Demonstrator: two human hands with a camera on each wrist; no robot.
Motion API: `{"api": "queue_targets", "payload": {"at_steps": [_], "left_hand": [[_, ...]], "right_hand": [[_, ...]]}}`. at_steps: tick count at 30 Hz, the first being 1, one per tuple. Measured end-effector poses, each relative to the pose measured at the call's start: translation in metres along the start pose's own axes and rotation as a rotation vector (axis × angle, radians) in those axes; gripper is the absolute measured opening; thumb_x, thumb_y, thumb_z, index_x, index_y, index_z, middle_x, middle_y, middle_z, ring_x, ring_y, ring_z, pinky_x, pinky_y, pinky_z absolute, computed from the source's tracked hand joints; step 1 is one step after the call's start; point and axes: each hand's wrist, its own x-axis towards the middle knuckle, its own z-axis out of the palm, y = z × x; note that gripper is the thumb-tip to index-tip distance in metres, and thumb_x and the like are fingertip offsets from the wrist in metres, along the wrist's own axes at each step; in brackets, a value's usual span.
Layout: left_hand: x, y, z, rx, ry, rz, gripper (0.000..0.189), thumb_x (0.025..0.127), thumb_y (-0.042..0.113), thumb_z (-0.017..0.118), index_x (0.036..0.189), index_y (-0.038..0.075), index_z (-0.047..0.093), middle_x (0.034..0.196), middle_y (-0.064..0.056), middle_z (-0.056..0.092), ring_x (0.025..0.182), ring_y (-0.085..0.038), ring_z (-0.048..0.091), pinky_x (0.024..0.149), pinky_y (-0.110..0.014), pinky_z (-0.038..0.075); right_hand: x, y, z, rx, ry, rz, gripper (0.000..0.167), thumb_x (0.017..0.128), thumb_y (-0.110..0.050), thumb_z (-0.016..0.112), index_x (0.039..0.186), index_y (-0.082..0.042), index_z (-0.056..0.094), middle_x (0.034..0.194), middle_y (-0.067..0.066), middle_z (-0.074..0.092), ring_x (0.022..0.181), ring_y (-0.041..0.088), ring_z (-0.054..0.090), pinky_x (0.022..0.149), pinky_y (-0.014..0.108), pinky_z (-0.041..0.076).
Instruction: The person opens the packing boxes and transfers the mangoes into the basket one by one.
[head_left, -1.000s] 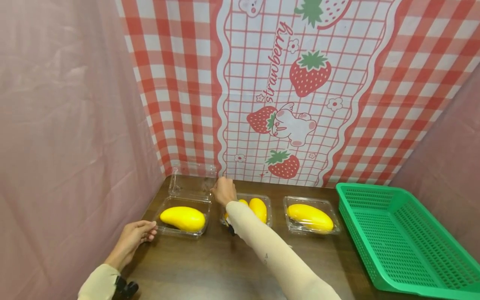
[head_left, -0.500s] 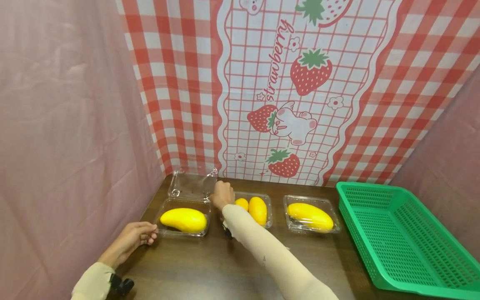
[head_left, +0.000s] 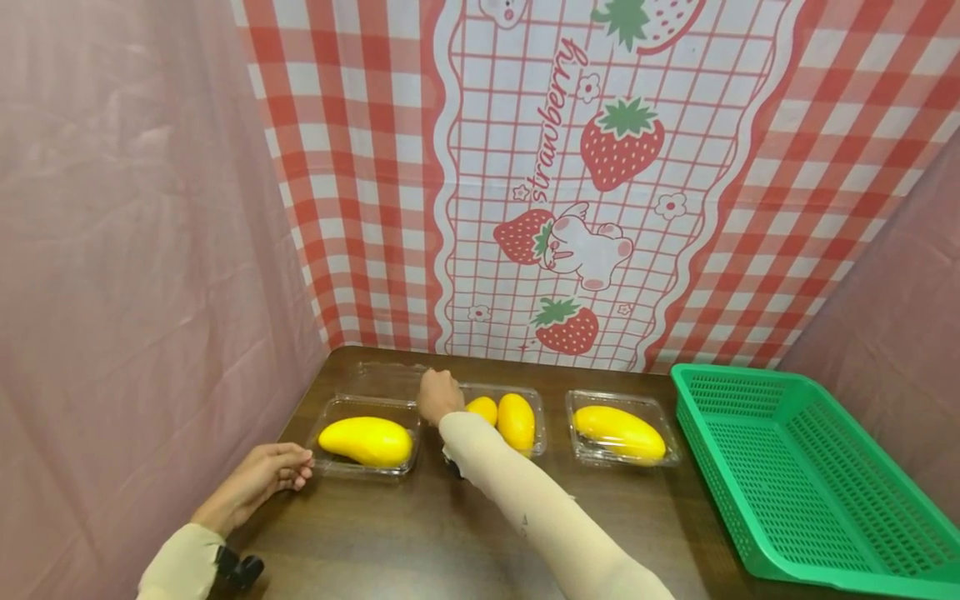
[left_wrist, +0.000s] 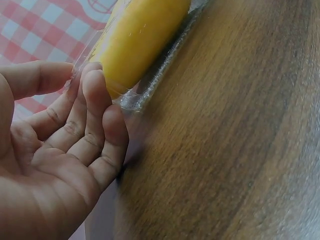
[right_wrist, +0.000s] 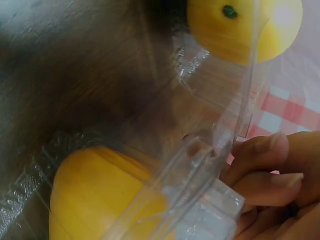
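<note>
A yellow mango (head_left: 366,442) lies in a clear plastic clamshell box (head_left: 367,469) at the left of the table. The box's hinged lid (head_left: 382,379) stands raised at the back, tilted. My left hand (head_left: 258,482) pinches the box's left edge between thumb and fingers, beside the mango (left_wrist: 142,40) in the left wrist view. At the lid's right side, my right hand (head_left: 440,397) pinches the lid's edge; in the right wrist view its fingers (right_wrist: 270,190) meet the clear plastic. Part of the lid is hard to see.
A second clear box (head_left: 540,433) with two mangoes (head_left: 516,421) sits partly behind the right forearm. Further right is a clear box (head_left: 671,433) holding one mango (head_left: 621,433). A green basket (head_left: 720,475) stands at the table's right, and a checked cloth (head_left: 375,208) hangs behind.
My right hand has moved slightly down and left, and the lid's upper edge has come lower with it. The left hand has stayed nearly still at the box's edge.
</note>
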Motion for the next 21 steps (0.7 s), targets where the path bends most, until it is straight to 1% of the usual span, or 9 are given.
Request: {"api": "queue_targets", "payload": {"at_steps": [3, 7, 10, 13, 21], "left_hand": [[-0.0001, 0.0006, 0.0006, 0.003, 0.0, -0.001, 0.023, 0.104, 0.015, 0.058, 0.105, -0.008, 0.064, 0.092, -0.008, 0.068, 0.079, -0.014, 0.064, 0.076, -0.029, 0.057], [-0.0002, 0.0011, 0.0011, 0.004, -0.003, 0.0, 0.023, 0.104, 0.015, 0.058, 0.105, -0.007, 0.065, 0.093, -0.008, 0.069, 0.08, -0.014, 0.064, 0.076, -0.029, 0.057], [-0.0004, 0.0015, 0.0014, 0.004, -0.004, 0.002, 0.022, 0.104, 0.016, 0.058, 0.104, -0.006, 0.065, 0.093, -0.008, 0.069, 0.08, -0.014, 0.064, 0.076, -0.029, 0.057], [-0.0007, 0.0018, 0.0017, 0.013, 0.0, 0.0, 0.023, 0.104, 0.016, 0.059, 0.104, -0.005, 0.065, 0.092, -0.008, 0.069, 0.079, -0.014, 0.064, 0.075, -0.03, 0.057], [-0.0022, 0.0009, 0.0001, 0.064, 0.008, 0.004, 0.028, 0.105, 0.02, 0.059, 0.107, -0.007, 0.064, 0.093, -0.01, 0.068, 0.079, -0.016, 0.064, 0.075, -0.032, 0.057]], "right_hand": [[-0.0005, 0.0016, 0.0038, -0.036, 0.004, -0.041, 0.017, 0.097, -0.007, 0.063, 0.104, 0.003, 0.074, 0.1, 0.022, 0.074, 0.086, 0.035, 0.073, 0.067, 0.044, 0.062], [-0.0022, 0.0016, 0.0034, -0.048, 0.011, -0.069, 0.016, 0.097, -0.006, 0.062, 0.096, 0.003, 0.075, 0.095, 0.02, 0.074, 0.082, 0.034, 0.074, 0.064, 0.043, 0.061], [-0.0032, 0.0014, 0.0021, -0.033, -0.007, -0.079, 0.018, 0.099, -0.007, 0.061, 0.091, 0.001, 0.075, 0.091, 0.019, 0.075, 0.076, 0.032, 0.073, 0.06, 0.041, 0.06], [-0.0048, 0.001, 0.001, -0.028, -0.027, -0.09, 0.02, 0.1, -0.01, 0.06, 0.09, -0.001, 0.075, 0.089, 0.018, 0.075, 0.072, 0.031, 0.072, 0.058, 0.04, 0.06], [-0.0095, 0.0001, -0.004, -0.042, -0.005, -0.107, 0.016, 0.095, -0.013, 0.067, 0.086, -0.001, 0.073, 0.09, 0.019, 0.074, 0.079, 0.035, 0.073, 0.062, 0.044, 0.06]]}}
